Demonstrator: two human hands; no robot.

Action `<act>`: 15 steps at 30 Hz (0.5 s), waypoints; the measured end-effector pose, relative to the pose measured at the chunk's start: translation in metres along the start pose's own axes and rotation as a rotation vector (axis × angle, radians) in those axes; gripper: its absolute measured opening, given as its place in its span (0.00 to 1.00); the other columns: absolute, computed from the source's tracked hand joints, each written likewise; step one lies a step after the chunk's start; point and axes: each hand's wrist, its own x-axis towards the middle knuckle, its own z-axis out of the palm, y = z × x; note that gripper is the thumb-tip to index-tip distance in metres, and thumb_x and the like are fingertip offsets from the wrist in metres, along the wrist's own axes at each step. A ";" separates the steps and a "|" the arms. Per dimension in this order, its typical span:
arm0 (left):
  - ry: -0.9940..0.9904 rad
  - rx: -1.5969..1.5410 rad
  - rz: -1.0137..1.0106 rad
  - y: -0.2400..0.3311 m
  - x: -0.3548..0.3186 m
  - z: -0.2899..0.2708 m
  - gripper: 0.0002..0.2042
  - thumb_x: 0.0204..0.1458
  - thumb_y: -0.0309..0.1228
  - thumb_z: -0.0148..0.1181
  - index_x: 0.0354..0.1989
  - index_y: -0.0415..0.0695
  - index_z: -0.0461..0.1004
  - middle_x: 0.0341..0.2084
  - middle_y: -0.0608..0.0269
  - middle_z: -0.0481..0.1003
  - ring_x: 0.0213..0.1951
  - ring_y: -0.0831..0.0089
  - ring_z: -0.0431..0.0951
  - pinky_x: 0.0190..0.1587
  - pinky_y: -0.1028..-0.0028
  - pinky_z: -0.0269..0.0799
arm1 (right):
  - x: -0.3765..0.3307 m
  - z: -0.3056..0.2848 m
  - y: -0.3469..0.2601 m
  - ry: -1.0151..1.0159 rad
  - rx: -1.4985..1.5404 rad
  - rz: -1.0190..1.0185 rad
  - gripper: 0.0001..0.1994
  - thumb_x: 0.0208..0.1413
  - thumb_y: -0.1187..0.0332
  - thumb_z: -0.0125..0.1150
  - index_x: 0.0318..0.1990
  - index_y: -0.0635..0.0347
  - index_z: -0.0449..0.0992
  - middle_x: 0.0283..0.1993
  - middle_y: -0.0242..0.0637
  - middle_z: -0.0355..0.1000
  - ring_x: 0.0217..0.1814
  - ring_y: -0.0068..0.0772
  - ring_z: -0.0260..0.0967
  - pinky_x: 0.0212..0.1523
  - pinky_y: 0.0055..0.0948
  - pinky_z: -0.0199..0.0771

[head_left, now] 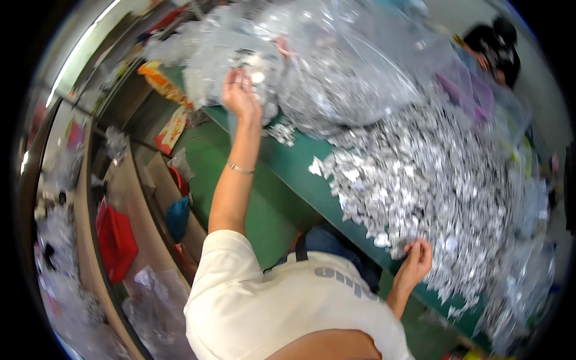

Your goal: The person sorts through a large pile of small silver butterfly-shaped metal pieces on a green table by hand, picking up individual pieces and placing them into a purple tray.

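A big clear plastic bag (pixel 336 66) stuffed with small silvery pieces lies at the far end of the green table (pixel 294 171). My left hand (pixel 240 93) reaches out to the bag's left side and grips the plastic near its mouth. A broad heap of the same silvery pieces (pixel 420 174) covers the table to the right. My right hand (pixel 414 261) rests at the heap's near edge, fingers curled around a few pieces. A thin bracelet (pixel 241 169) circles my left wrist.
Another person (pixel 495 45) with dark hair works at the far right corner. More clear bags (pixel 516 288) hang at the table's right edge. To the left are wooden shelves (pixel 129 180), a red bag (pixel 117 240) and crumpled plastic (pixel 156 300) on the floor.
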 end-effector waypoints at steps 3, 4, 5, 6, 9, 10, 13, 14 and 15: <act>-0.221 0.204 0.153 0.022 -0.080 0.004 0.10 0.53 0.19 0.43 0.42 0.34 0.68 0.40 0.57 0.71 0.44 0.70 0.72 0.46 0.70 0.69 | 0.003 -0.003 -0.010 -0.037 -0.078 -0.015 0.05 0.56 0.77 0.52 0.39 0.67 0.71 0.30 0.32 0.66 0.30 0.19 0.61 0.32 0.18 0.63; -0.293 0.278 0.165 0.027 -0.104 0.003 0.10 0.53 0.19 0.43 0.41 0.34 0.69 0.39 0.57 0.71 0.43 0.71 0.72 0.45 0.71 0.70 | 0.004 -0.002 -0.011 -0.043 -0.073 -0.017 0.05 0.56 0.77 0.52 0.39 0.67 0.71 0.31 0.32 0.66 0.30 0.19 0.61 0.32 0.17 0.62; -0.463 0.447 0.082 0.032 -0.127 -0.001 0.10 0.52 0.19 0.44 0.40 0.36 0.70 0.38 0.58 0.71 0.42 0.72 0.72 0.44 0.71 0.70 | 0.005 -0.003 -0.009 -0.070 -0.158 -0.028 0.05 0.55 0.77 0.52 0.39 0.67 0.72 0.31 0.31 0.66 0.30 0.19 0.61 0.32 0.17 0.61; -0.633 0.606 0.001 0.034 -0.148 -0.004 0.09 0.52 0.19 0.46 0.39 0.37 0.72 0.37 0.59 0.72 0.41 0.73 0.72 0.44 0.71 0.70 | 0.006 -0.006 -0.008 -0.101 -0.243 -0.042 0.05 0.55 0.78 0.53 0.39 0.66 0.72 0.31 0.30 0.66 0.30 0.18 0.60 0.31 0.16 0.61; -1.099 0.893 0.036 0.018 -0.203 -0.018 0.09 0.47 0.21 0.55 0.38 0.40 0.73 0.39 0.59 0.71 0.41 0.67 0.71 0.43 0.70 0.67 | 0.011 -0.005 -0.017 -0.228 -0.569 -0.117 0.06 0.53 0.79 0.54 0.38 0.65 0.73 0.32 0.29 0.67 0.29 0.17 0.58 0.30 0.15 0.58; -1.210 0.976 0.164 0.011 -0.216 -0.025 0.12 0.45 0.22 0.58 0.40 0.41 0.73 0.40 0.59 0.70 0.42 0.64 0.70 0.45 0.69 0.65 | 0.013 0.001 -0.019 -0.230 -0.642 -0.187 0.06 0.52 0.79 0.55 0.38 0.64 0.74 0.32 0.30 0.67 0.29 0.18 0.58 0.29 0.16 0.58; -1.205 1.170 0.087 0.010 -0.240 -0.031 0.15 0.43 0.24 0.61 0.41 0.41 0.72 0.44 0.58 0.67 0.48 0.59 0.66 0.50 0.65 0.58 | 0.029 0.022 -0.026 -0.234 -0.812 -0.408 0.07 0.47 0.77 0.60 0.35 0.66 0.74 0.34 0.38 0.68 0.31 0.34 0.62 0.35 0.26 0.62; -1.191 1.203 0.118 0.010 -0.246 -0.033 0.15 0.43 0.24 0.61 0.42 0.42 0.72 0.45 0.57 0.67 0.48 0.59 0.65 0.50 0.65 0.57 | 0.034 0.031 -0.027 -0.248 -0.906 -0.453 0.08 0.46 0.75 0.61 0.35 0.66 0.74 0.35 0.39 0.68 0.34 0.37 0.62 0.37 0.29 0.61; -1.177 1.237 0.155 0.009 -0.251 -0.034 0.15 0.44 0.24 0.61 0.43 0.43 0.72 0.46 0.57 0.66 0.49 0.59 0.64 0.50 0.64 0.56 | 0.039 0.041 -0.027 -0.261 -0.997 -0.500 0.09 0.45 0.73 0.62 0.35 0.66 0.74 0.36 0.40 0.68 0.36 0.39 0.62 0.38 0.32 0.61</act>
